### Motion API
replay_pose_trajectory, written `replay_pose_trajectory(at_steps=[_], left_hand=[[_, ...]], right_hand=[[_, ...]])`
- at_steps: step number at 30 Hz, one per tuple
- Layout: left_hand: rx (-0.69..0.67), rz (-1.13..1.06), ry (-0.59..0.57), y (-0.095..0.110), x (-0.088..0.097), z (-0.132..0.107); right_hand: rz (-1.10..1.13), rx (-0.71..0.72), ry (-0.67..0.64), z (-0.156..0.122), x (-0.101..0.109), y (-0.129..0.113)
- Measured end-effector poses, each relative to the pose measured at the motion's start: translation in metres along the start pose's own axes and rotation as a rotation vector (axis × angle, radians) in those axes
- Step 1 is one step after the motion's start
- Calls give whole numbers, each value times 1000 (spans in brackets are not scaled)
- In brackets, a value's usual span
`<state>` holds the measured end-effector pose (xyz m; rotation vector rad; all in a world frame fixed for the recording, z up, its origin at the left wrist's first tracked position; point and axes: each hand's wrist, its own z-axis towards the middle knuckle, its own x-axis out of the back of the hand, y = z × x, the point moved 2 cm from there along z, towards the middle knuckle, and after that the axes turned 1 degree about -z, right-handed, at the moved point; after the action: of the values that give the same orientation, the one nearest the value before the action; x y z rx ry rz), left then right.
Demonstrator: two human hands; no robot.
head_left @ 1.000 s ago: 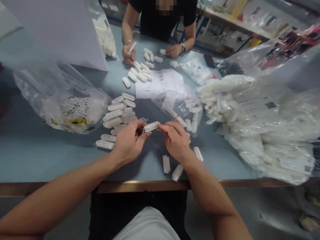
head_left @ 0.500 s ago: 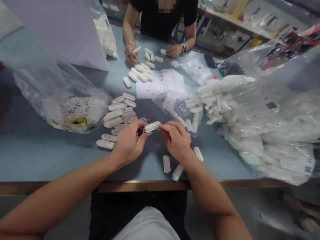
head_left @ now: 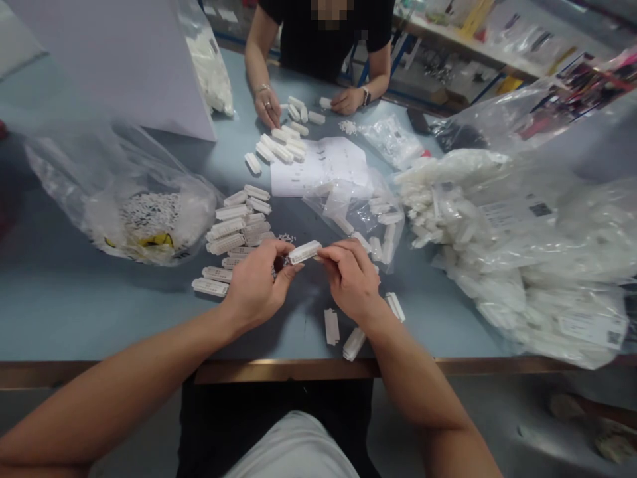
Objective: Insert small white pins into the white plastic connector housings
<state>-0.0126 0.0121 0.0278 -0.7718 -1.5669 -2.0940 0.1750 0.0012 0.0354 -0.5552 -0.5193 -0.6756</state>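
Observation:
Between the thumb and fingers of my left hand (head_left: 259,279) is a white plastic connector housing (head_left: 304,252), a slim block with rows of small holes, held tilted above the table. My right hand (head_left: 351,273) is closed in a pinch at the block's right end; whether a tiny part sits between those fingertips is hidden. Small white bits (head_left: 287,238) lie just behind my left fingers. Similar housings (head_left: 226,229) are heaped left of my left hand. Near my right wrist are a flat white piece (head_left: 331,326) and another housing (head_left: 354,344).
Left stands an open clear bag (head_left: 149,212) of tiny white pieces. A clear bag with housings (head_left: 388,232) lies over a paper sheet (head_left: 318,162). Large filled bags (head_left: 537,245) crowd the right. Opposite, a co-worker's hand (head_left: 269,106) is at more white blocks (head_left: 281,149).
The housing has turned slightly in my fingers, while my hands stay in place. Across the table, the co-worker's hand has moved down to the blocks; the block it held is no longer raised.

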Motion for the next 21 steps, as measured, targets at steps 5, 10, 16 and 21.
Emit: replay_pose_trajectory(at_steps=[5,10,16,21], left_hand=[[17,2,-6,-1,0,-1],[11,7,-3,-2,-1,-2],[-49,41,-13,-4,-2,-2],[-78,40,-32,-2,1,0]], right_hand=[[-16,-16,-20,-1,0,1],[-25,-30,-64,-1,0,1],[45,-151,-83,-1,-1,4],[394,-516,-113,-2,-5,17]])
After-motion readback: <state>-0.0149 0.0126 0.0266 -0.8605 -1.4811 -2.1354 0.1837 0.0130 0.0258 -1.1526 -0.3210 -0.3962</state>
